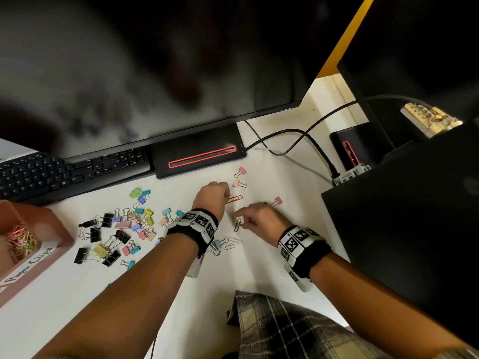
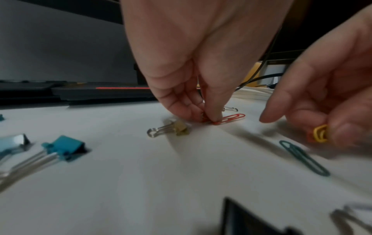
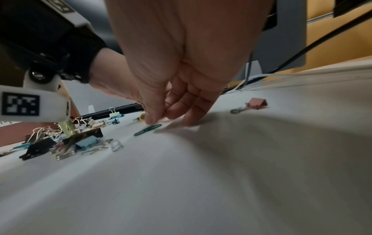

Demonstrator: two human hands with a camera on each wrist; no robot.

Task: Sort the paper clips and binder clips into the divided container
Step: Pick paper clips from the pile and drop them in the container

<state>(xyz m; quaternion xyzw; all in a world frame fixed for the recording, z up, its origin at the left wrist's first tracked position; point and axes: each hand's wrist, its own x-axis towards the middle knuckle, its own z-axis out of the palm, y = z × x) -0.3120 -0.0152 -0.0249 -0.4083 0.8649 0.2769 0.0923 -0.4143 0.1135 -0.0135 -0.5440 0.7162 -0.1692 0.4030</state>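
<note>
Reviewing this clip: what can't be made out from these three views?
- Divided container: cut off by the head view's left edge; other compartments unseen.
- Left hand: fingertips bunch on the red paper clip; what else they hold is hidden.
- Right hand: its yellow clip is blurred in the left wrist view.

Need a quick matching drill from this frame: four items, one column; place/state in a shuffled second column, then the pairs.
Items:
1. red paper clip
2. green paper clip
3. yellow paper clip
4. pile of binder clips

States:
A. lying flat near the right hand, not held
B. held in the right hand's fingers
C. pinched at one end by the left hand
D. loose on the desk beside the container

Pairs: 1-C, 2-A, 3-B, 4-D
</note>
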